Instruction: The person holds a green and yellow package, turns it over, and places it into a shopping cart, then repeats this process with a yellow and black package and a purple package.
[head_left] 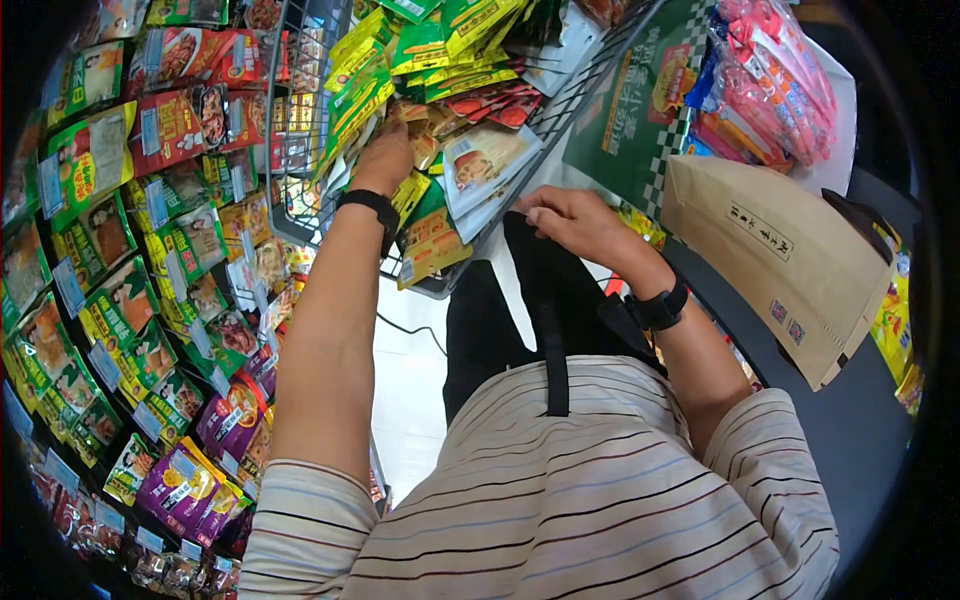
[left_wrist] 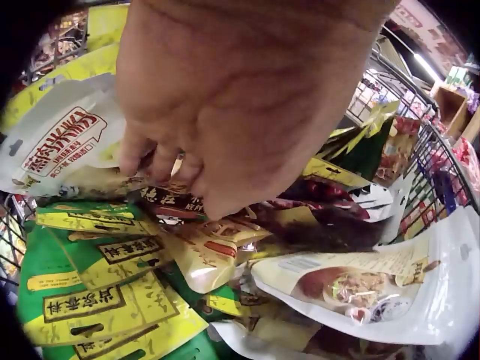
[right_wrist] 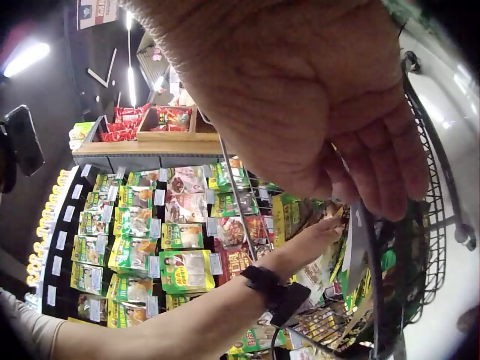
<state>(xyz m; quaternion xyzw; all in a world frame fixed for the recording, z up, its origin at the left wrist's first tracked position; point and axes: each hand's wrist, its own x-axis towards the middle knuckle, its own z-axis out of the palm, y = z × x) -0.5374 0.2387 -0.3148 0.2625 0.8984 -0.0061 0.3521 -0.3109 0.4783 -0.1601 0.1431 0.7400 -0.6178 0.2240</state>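
My left hand [head_left: 385,160] reaches down into a wire shopping cart [head_left: 288,215] heaped with food packets. Its fingers curl in among tan and dark-red packets [left_wrist: 202,255], and it pinches one there; the fingertips are partly hidden. Green-and-yellow seasoning packets [head_left: 455,40] lie stacked beyond the hand. A white pouch [head_left: 485,165] with a food picture leans to its right, and another white pouch [left_wrist: 64,142] stands beside the fingers in the left wrist view. My right hand [head_left: 575,220] grips the cart's near right rim [right_wrist: 371,277], fingers bent over the bar.
A rack of hanging food packets [head_left: 150,250] runs along the left. On the right, a brown paper bag [head_left: 780,250] lies on a dark counter [head_left: 850,400], near pink-wrapped snacks [head_left: 770,80]. A green box [head_left: 630,110] stands beside the cart.
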